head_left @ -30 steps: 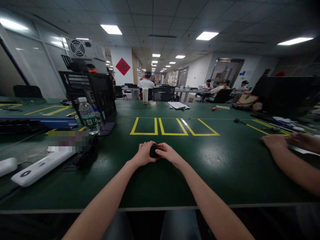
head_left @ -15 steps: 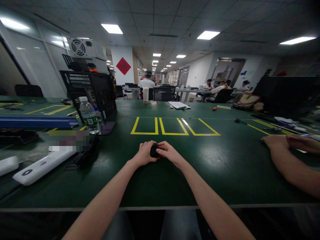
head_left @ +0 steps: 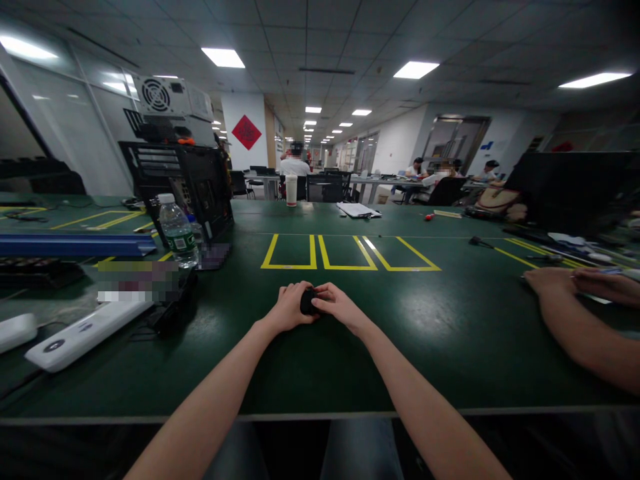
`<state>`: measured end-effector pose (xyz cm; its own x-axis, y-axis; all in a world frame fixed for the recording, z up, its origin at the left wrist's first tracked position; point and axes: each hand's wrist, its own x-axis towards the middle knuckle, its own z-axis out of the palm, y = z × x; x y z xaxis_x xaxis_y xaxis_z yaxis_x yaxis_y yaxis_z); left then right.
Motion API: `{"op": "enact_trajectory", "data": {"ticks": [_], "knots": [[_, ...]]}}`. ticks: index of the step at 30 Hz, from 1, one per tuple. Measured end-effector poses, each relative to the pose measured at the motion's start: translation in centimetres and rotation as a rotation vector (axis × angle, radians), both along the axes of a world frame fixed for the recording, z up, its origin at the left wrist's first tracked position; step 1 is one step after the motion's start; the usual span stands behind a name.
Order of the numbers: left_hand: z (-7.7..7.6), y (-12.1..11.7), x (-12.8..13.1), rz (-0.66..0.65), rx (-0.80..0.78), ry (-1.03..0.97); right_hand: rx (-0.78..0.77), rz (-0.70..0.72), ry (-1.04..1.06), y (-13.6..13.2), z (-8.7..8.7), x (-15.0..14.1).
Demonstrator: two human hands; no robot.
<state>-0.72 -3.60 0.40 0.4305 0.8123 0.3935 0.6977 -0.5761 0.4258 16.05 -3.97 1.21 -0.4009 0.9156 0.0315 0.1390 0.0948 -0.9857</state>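
Observation:
A small black object (head_left: 307, 302), rounded and partly covered by fingers, sits between my two hands just above or on the green table (head_left: 340, 367); its kind I cannot make out. My left hand (head_left: 291, 307) curls around its left side, thumb below and fingers over the top. From the right, my right hand (head_left: 335, 305) presses thumb and fingers against it. Beyond both hands lie yellow tape outlines (head_left: 347, 268) on the tabletop.
At left stand a water bottle (head_left: 177, 233), an opened computer case (head_left: 200, 180) and a white power strip (head_left: 90, 333). A white cup (head_left: 291, 190) and a clipboard (head_left: 359, 211) are at the far edge. Another person's arm (head_left: 585, 333) rests at right.
Both my hands keep the same hold on the black object, with no visible movement. At the far left, a dark shape in the background has shifted.

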Motion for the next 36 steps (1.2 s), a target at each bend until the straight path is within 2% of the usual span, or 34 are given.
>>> {"op": "enact_trajectory", "data": {"ticks": [8, 12, 17, 23, 32, 36], "knots": [[0.19, -0.17, 0.03, 0.011, -0.009, 0.014, -0.007, 0.052, 0.016, -0.25, 0.35, 0.18], [0.17, -0.14, 0.04, 0.005, -0.025, 0.002, 0.007, 0.033, 0.053, -0.33, 0.32, 0.05], [-0.17, 0.1, 0.03, 0.0, 0.03, 0.018, -0.021, -0.003, 0.014, 0.08, -0.12, -0.05], [0.0, -0.04, -0.03, 0.008, 0.015, 0.023, -0.02, 0.081, 0.071, -0.23, 0.28, 0.06], [0.29, -0.2, 0.06, 0.0, -0.019, 0.003, -0.023, -0.014, -0.029, -0.28, 0.46, 0.03], [0.14, -0.14, 0.03, 0.012, -0.019, 0.008, -0.02, 0.052, -0.008, -0.43, 0.69, 0.1]]}}
